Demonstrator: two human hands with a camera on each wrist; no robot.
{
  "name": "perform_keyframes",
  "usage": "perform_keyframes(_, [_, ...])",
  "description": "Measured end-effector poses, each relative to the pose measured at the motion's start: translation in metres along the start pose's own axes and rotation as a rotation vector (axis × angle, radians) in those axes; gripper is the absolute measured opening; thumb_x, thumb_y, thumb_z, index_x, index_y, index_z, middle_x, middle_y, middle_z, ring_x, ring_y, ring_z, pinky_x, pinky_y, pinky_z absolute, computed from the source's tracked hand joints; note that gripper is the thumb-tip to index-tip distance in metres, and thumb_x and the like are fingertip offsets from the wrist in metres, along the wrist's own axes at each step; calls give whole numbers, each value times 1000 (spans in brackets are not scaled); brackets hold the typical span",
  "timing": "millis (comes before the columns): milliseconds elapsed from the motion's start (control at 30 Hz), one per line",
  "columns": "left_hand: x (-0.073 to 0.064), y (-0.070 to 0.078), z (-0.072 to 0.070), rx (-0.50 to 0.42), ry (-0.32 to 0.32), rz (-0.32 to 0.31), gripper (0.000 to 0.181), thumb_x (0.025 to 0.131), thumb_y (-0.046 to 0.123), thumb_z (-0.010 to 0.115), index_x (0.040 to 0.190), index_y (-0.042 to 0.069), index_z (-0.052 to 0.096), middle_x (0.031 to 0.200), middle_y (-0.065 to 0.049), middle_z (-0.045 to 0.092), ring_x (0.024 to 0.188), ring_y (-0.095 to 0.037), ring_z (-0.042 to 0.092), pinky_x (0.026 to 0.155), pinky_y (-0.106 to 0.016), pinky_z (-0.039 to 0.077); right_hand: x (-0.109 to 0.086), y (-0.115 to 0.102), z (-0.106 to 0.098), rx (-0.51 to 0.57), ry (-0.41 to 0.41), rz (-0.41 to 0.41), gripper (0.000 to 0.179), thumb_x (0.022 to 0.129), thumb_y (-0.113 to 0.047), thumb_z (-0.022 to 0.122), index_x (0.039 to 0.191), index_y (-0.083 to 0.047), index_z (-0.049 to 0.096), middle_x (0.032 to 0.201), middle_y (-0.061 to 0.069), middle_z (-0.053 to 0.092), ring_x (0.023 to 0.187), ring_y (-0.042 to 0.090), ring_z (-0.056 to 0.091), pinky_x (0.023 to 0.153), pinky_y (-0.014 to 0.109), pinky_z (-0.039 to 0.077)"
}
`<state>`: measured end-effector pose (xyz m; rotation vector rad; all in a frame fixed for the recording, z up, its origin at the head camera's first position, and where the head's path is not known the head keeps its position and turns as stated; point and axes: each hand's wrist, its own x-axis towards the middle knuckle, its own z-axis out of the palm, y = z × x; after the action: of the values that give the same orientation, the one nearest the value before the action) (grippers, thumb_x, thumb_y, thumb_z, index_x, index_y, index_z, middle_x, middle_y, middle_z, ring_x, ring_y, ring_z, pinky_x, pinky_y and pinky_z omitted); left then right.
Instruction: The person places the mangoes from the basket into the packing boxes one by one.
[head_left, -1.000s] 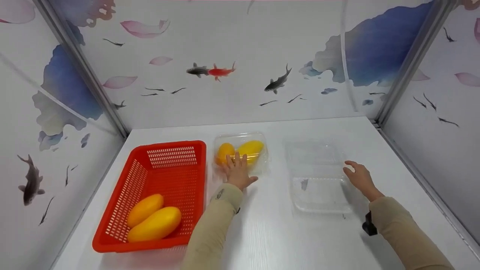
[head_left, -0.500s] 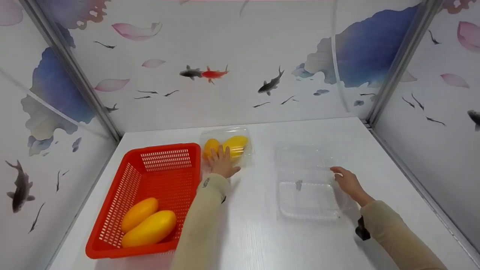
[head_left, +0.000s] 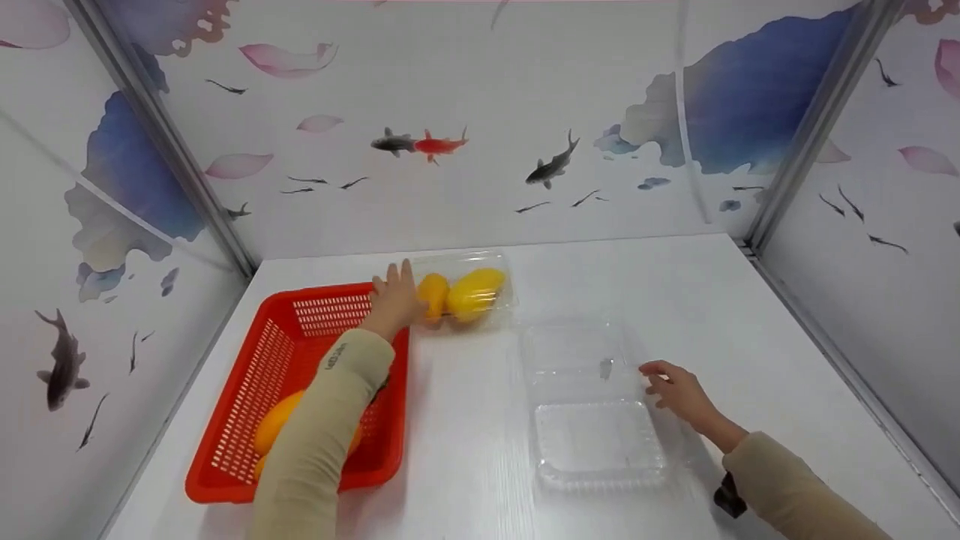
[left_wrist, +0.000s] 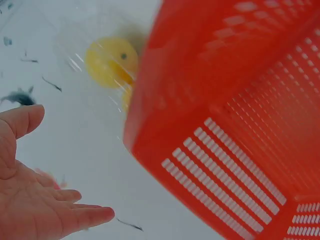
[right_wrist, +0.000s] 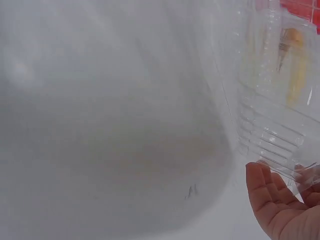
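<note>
My left hand (head_left: 394, 300), fingers spread, is over the far right corner of the red plastic basket (head_left: 396, 450). In the left wrist view its palm and extended fingers (left_wrist: 95, 216) show beside the basket's slotted wall, holding nothing. Just right of it sits a closed clear plastic clamshell box (head_left: 508, 306) with two yellow mangoes (head_left: 477, 295) inside. My right hand (head_left: 686, 397) pinches the right edge of an unfolded, empty clear clamshell box (head_left: 600, 442). In the right wrist view, fingers and thumb of that hand (right_wrist: 282, 212) meet at the ridged plastic rim.
More yellow mangoes (head_left: 276, 421) lie in the near part of the basket, partly hidden by my left sleeve (head_left: 307, 435). White printed panels (head_left: 480, 202) enclose the white table (head_left: 465, 420) at the back and both sides.
My left hand pushed the mango-filled box back and left, then moved left off it to over the basket. My right hand has brought the empty box nearer and leftward.
</note>
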<state>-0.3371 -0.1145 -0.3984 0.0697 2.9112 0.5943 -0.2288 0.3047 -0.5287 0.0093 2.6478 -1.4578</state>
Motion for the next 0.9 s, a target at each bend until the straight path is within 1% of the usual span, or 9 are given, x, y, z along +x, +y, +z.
perform_keyframes(100, [-9, -34, -15, -27, -27, -83, 81, 90, 23, 53, 145, 2, -3, 150, -24, 0, 132, -50, 6, 106, -60, 13, -6, -6, 12, 33, -8, 10, 31, 96, -10, 42, 121, 7, 48, 122, 28, 49, 99, 32, 58, 71, 33, 53])
perform_keyframes(200, [-22, -66, -26, -92, -96, -161, 80, 90, 19, 51, 144, -2, -4, 148, -28, 5, 131, -50, 12, 105, -61, 16, -10, -13, 25, 61, -14, 11, 29, 95, -9, 44, 119, 7, 49, 119, 26, 51, 96, 30, 59, 68, 31, 54])
perform_keyframes(333, [-39, -98, -33, -82, -230, -171, 65, 91, 15, 49, 140, -10, 14, 140, -32, 25, 126, -47, 28, 104, -57, 24, -10, -21, 40, 95, -17, 2, 27, 94, -7, 46, 117, 7, 50, 117, 25, 52, 94, 29, 59, 66, 31, 54])
perform_keyframes(400, [-48, -107, -33, -22, -281, -156, 59, 91, 15, 50, 136, -11, 25, 136, -31, 33, 122, -44, 35, 102, -54, 30, -9, -25, 47, 103, -12, -5, 27, 94, -6, 46, 117, 7, 51, 116, 24, 53, 93, 28, 59, 65, 31, 54])
perform_keyframes(500, [-62, -115, -33, 45, -326, -159, 60, 88, 17, 55, 135, -11, 30, 137, -30, 33, 124, -45, 33, 102, -54, 29, -7, -28, 56, 102, -14, -22, 27, 93, -5, 47, 117, 7, 51, 116, 24, 53, 93, 27, 58, 64, 30, 54])
perform_keyframes(633, [-77, -126, -31, -111, -320, -284, 70, 82, 15, 62, 140, -3, 27, 143, -26, 28, 128, -44, 27, 104, -55, 26, -4, -33, 66, 101, -19, -37, 26, 93, -4, 48, 116, 6, 52, 114, 22, 54, 92, 26, 59, 63, 29, 54])
perform_keyframes(733, [-81, -135, -29, -199, -313, -342, 72, 80, 12, 64, 142, 1, 27, 144, -25, 28, 128, -43, 27, 103, -56, 27, -3, -36, 73, 97, -22, -56, 26, 93, -5, 49, 116, 5, 53, 113, 22, 55, 92, 27, 59, 63, 28, 54])
perform_keyframes(833, [-83, -141, -27, -197, -319, -352, 72, 79, 9, 65, 141, 2, 30, 142, -25, 30, 125, -43, 30, 102, -55, 30, -1, -38, 80, 83, -25, -87, 26, 92, -4, 49, 116, 5, 53, 112, 22, 55, 91, 28, 60, 63, 28, 54])
perform_keyframes(900, [-85, -143, -26, -196, -302, -384, 64, 77, 9, 64, 136, 2, 40, 137, -26, 35, 119, -42, 35, 98, -52, 37, -1, -39, 84, 74, -22, -107, 26, 92, -4, 49, 116, 5, 53, 111, 22, 56, 89, 28, 60, 63, 27, 53])
